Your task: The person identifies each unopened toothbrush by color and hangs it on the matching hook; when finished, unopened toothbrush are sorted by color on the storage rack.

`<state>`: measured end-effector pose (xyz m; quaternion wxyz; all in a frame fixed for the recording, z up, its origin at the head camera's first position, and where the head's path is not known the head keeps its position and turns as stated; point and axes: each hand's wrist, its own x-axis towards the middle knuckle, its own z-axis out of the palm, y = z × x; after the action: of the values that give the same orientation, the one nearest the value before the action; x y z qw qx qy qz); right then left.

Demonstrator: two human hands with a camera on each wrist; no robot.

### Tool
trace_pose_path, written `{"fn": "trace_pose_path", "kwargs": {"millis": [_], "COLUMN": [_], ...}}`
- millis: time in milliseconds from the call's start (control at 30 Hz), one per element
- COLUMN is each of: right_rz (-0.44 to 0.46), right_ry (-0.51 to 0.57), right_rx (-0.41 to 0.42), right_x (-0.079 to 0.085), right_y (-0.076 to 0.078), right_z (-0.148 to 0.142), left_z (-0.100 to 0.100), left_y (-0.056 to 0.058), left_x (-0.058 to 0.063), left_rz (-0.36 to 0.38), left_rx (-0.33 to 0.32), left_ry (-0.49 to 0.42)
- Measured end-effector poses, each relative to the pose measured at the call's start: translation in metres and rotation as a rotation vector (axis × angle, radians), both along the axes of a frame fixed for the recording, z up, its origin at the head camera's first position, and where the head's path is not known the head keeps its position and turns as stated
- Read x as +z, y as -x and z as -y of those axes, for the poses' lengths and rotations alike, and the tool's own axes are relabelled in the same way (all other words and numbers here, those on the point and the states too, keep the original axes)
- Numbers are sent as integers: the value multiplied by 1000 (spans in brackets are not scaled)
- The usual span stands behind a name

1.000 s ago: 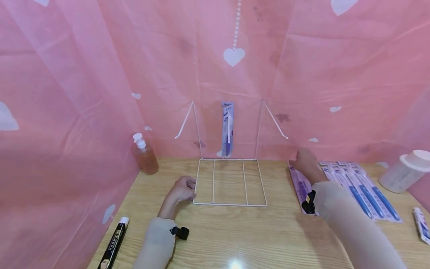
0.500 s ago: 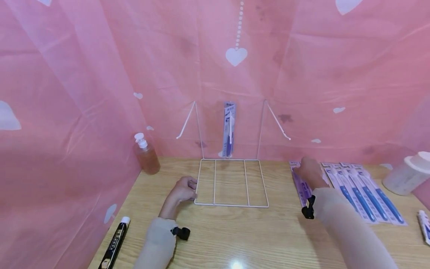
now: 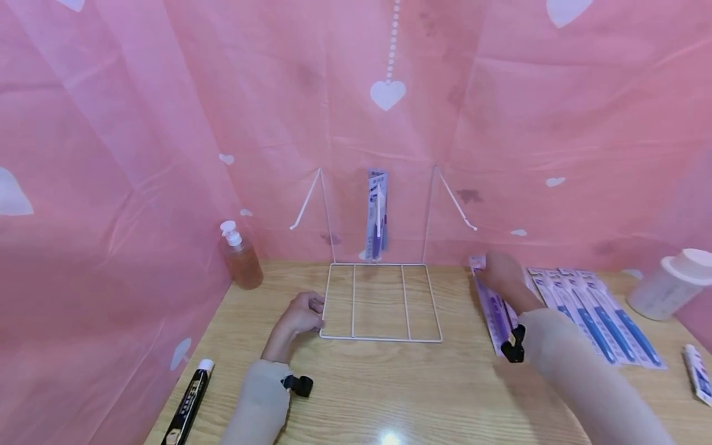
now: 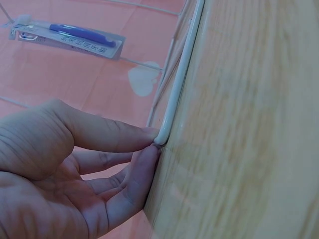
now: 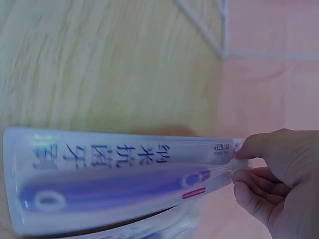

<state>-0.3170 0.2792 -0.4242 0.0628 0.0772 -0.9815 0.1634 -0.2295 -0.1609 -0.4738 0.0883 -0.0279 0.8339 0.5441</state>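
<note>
Right hand (image 3: pixel 505 278) pinches 1 toothbrush pack (image 5: pixel 109 186), left hand (image 3: pixel 301 314) the rack (image 4: pixel 181 69).

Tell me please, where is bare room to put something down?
Bare: the tabletop in front of the white wire rack, between the forearms; also between rack and held purple toothbrush pack. Crowded: the right side, with blue toothbrush packs, white bottle and small tube.

Both hands (image 3: pixel 302 313) (image 3: pixel 504 276) pinch, well apart, at the ends of outstretched, sleeved arms (image 3: pixel 257 398) (image 3: pixel 589 371)
</note>
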Motion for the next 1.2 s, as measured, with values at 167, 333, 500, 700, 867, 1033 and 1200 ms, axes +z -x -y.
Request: {"fn": "trace_pose_path", "kwargs": {"millis": [167, 333, 500, 700, 867, 1033, 1200], "right_rz": [-116, -241, -295, -367, -484, -578, -659], "right_ry": [27, 27, 52, 104, 164, 240, 287], "right_rx": [73, 148, 207, 275, 320, 397, 474], "right_x": [20, 34, 53, 72, 89, 106, 118], "right_y": [-9, -25, -48, -73, -94, -114, -129], "right_z": [20, 42, 66, 90, 107, 122, 136], "left_z": [0, 0, 1, 2, 0, -1, -2], "left_y": [3, 4, 4, 7, 8, 7, 8], "left_x": [-4, -5, -2, -4, -4, -4, -5], "left_rz": [18, 17, 19, 11, 7, 20, 24], "left_rx": [21, 20, 24, 21, 25, 29, 33], "left_ry": [-4, 12, 12, 20, 14, -3, -6]}}
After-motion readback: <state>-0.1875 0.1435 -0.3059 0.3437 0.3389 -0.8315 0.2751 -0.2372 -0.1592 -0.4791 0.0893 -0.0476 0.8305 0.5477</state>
